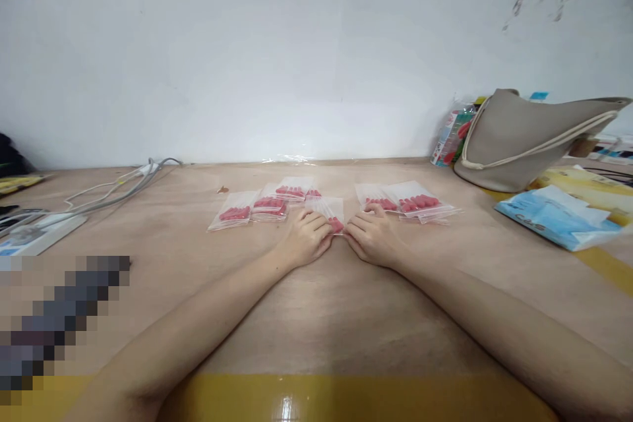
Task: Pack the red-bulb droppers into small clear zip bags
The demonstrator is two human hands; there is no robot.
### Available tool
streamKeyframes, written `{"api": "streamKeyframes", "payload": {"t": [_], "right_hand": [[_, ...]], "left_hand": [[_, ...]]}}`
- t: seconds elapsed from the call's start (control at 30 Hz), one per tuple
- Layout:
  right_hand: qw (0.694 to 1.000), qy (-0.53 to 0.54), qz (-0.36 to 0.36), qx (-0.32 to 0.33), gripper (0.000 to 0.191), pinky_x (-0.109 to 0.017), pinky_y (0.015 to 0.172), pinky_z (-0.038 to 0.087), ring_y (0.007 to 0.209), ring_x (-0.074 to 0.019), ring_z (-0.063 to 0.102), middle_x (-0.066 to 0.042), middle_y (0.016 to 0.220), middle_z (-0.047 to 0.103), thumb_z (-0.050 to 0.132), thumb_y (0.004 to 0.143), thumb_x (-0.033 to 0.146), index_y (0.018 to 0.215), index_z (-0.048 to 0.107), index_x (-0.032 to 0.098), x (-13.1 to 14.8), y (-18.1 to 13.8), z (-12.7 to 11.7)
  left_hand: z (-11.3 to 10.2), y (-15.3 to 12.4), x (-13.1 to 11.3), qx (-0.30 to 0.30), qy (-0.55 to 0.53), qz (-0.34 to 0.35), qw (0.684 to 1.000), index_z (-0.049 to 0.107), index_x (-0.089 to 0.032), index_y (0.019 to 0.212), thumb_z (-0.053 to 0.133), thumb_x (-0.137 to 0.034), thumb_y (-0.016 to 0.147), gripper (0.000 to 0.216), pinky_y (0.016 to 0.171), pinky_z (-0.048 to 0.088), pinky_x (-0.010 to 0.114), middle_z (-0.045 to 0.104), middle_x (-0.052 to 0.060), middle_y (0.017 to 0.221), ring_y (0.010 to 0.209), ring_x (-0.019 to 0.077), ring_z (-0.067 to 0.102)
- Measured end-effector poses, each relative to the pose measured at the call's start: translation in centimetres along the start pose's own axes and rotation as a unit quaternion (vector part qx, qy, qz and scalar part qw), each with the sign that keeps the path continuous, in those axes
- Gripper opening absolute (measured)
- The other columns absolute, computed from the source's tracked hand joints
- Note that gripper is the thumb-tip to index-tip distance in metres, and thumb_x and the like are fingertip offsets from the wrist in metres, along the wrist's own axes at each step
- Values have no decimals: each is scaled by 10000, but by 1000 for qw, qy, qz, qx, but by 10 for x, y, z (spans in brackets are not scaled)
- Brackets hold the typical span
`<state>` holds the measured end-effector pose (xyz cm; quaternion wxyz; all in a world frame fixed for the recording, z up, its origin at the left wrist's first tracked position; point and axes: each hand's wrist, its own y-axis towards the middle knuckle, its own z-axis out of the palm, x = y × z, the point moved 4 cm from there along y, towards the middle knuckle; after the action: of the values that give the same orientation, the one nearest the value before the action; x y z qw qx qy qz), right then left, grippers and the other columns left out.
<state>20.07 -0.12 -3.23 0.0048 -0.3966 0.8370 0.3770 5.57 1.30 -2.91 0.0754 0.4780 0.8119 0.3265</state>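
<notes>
Between my two hands lies a small clear plastic bag (330, 210) with red pieces in it, flat on the wooden table. My left hand (307, 237) rests at its left side, fingers curled in on the bag. From the right, my right hand (372, 236) has its curled fingers at the lower right corner of the same bag; its fingertips are partly hidden. Several like bags (235, 210) with red pieces lie beyond my left hand, some overlapping. More such bags (418, 199) lie in an overlapping group beyond my right hand.
At the right stand a grey bag (514, 138) and a clear printed package (450, 135), with a blue tissue pack (554, 214) in front. A white power strip (44, 234) and cables (123, 188) lie at the left. A blurred dark object (59, 323) is nearer me.
</notes>
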Motion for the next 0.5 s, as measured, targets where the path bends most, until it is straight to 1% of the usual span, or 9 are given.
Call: {"api": "streamKeyframes", "payload": {"t": [0.13, 0.3, 0.5], "right_hand": [[1000, 2, 13, -15, 218, -344, 817, 249, 676, -133, 467, -24, 673, 587, 431, 854, 183, 686, 567, 154, -4, -5, -3], [1000, 10, 22, -13, 214, -352, 830, 251, 695, -140, 490, -26, 674, 594, 440, 850, 186, 686, 574, 159, -6, -7, -5], [999, 12, 31, -4, 216, -368, 858, 257, 659, -130, 495, -14, 649, 594, 448, 853, 194, 671, 556, 154, -7, -7, -4]], "left_hand": [[-9, -10, 6, 0, 11, 10, 1000, 580, -156, 794, 449, -177, 864, 149, 805, 389, 344, 635, 43, 794, 810, 175, 557], [-23, -24, 13, 3, 19, -3, 1000, 558, -152, 756, 453, -186, 870, 159, 730, 412, 317, 621, 48, 761, 747, 171, 545], [-19, -32, 20, 20, 14, -44, 999, 538, -150, 679, 387, -223, 909, 285, 632, 420, 289, 566, 54, 660, 652, 170, 513]]}}
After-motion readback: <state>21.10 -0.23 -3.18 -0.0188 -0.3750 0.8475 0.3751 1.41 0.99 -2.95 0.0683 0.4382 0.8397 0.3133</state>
